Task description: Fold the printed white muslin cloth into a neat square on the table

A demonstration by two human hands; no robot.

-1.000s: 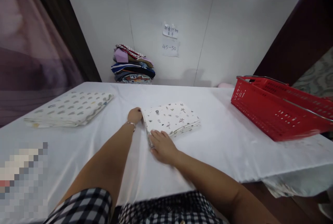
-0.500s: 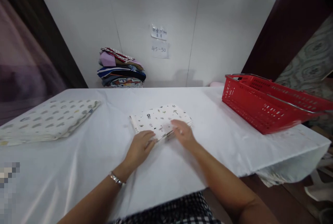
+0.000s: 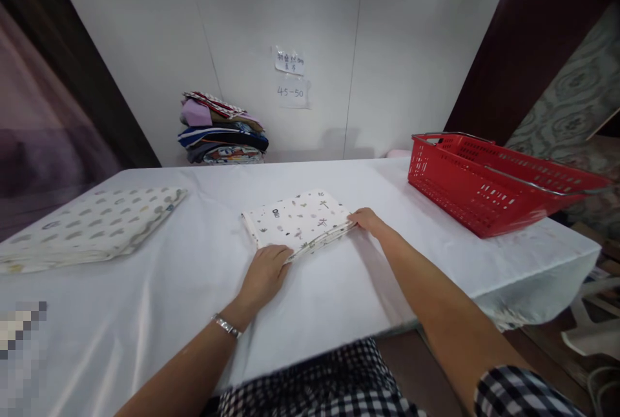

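A folded white cloth (image 3: pixel 303 215) with small printed plants and figures lies flat on the white table covering in front of me. My left hand (image 3: pixel 269 268) grips its near left corner, thumb along the folded edge and fingers on top. My right hand (image 3: pixel 367 218) pinches the right corner between thumb and fingers. Several layers show along the near edge between the two hands. To the left lies a larger folded cloth (image 3: pixel 97 223) with grey-green leaf-like spots, apart from both hands.
A red plastic basket (image 3: pixel 450 188) with metal handles stands at the right end of the table (image 3: pixel 310 326). Against the back wall is a stack of folded fabrics (image 3: pixel 223 136). Paper signs (image 3: pixel 293 91) hang on the wall. A white chair (image 3: pixel 593 314) stands at the lower right.
My right hand has moved right along the near edge of the cloth to its right corner. My left hand stays at the near left corner. The view has shifted slightly.
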